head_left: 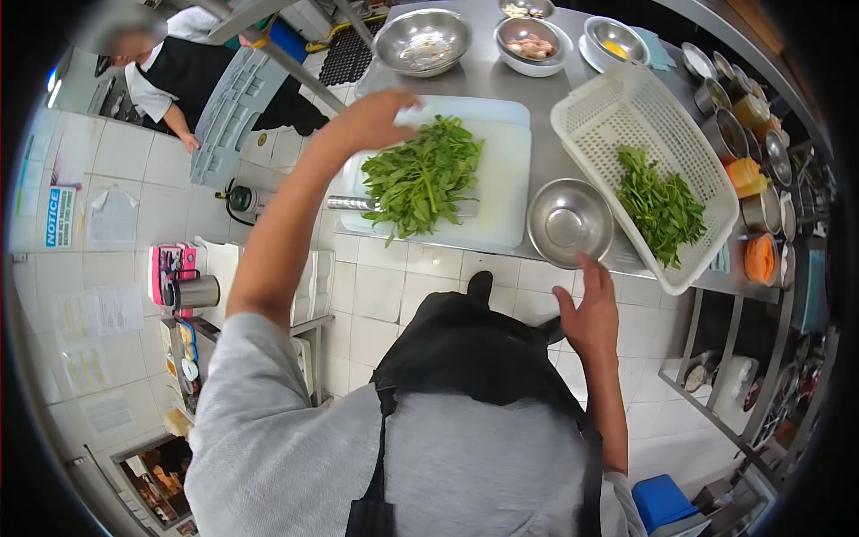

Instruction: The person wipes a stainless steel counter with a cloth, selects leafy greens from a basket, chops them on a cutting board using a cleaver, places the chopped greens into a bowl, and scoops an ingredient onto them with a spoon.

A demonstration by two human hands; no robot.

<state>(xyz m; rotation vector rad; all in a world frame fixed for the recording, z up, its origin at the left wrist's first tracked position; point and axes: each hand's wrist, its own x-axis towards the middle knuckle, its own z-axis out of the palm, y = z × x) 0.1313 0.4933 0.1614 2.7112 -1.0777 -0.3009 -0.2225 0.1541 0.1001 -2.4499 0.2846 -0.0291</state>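
Green leafy herbs (pixel 425 179) lie in a heap on a pale cutting board (pixel 506 179). Under the heap's left side shows the metal handle of a knife (pixel 351 203). My left hand (pixel 380 121) is above the board's upper left, beside the heap, fingers apart and holding nothing. An empty steel bowl (pixel 570 223) stands right of the board. Just below its rim my right hand (pixel 589 309) is open, thumb and fingers spread. More greens (pixel 660 206) lie in a tilted white perforated basket (pixel 608 94) at the right.
Along the counter's back stand a large steel bowl (pixel 422 42), a bowl of raw meat (pixel 530 45) and a bowl with something yellow (pixel 617 43). Containers (pixel 750 179) line the right side. At the upper left a person (pixel 179 80) holds a grey panel (pixel 234 112).
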